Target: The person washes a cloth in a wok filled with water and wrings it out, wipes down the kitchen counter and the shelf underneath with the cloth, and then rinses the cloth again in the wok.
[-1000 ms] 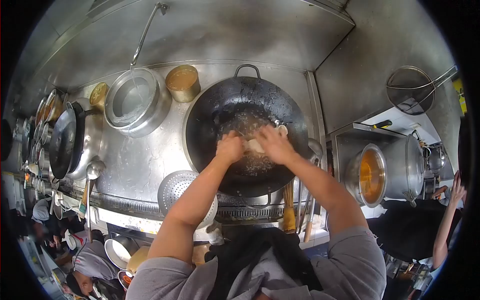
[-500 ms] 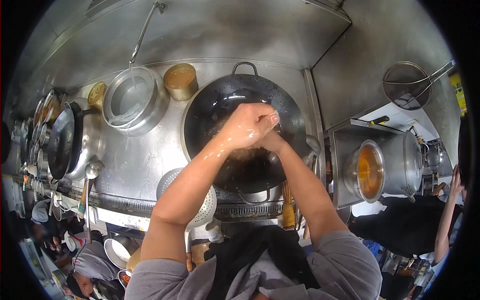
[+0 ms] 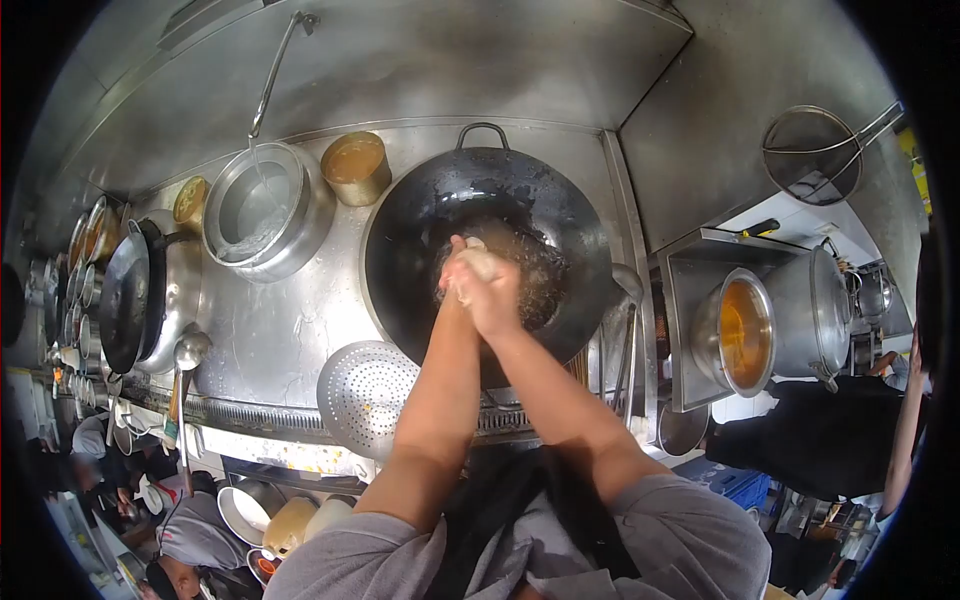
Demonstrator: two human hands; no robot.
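Note:
Over the big black wok (image 3: 400,300), which has churning water in it, my two hands are pressed together. My right hand (image 3: 490,290) closes round a pale, soft thing (image 3: 482,262) that looks like a wet cloth, though blur hides its exact shape. My left hand (image 3: 452,262) lies under and beside it, partly covered, its fingers against the right one. What the left fingers hold cannot be made out.
A perforated strainer (image 3: 362,395) lies left of my forearms. Behind stand a water-filled pot (image 3: 308,215) under a spout and a tin (image 3: 355,185). A ladle (image 3: 628,285) rests at the wok's right, with an orange-liquid bowl (image 3: 745,335) beyond. People work at both sides.
My hands were apart over the water, then came together and rose, and are now clasped lower and farther left, rubbing or squeezing. The pale thing shows again between them.

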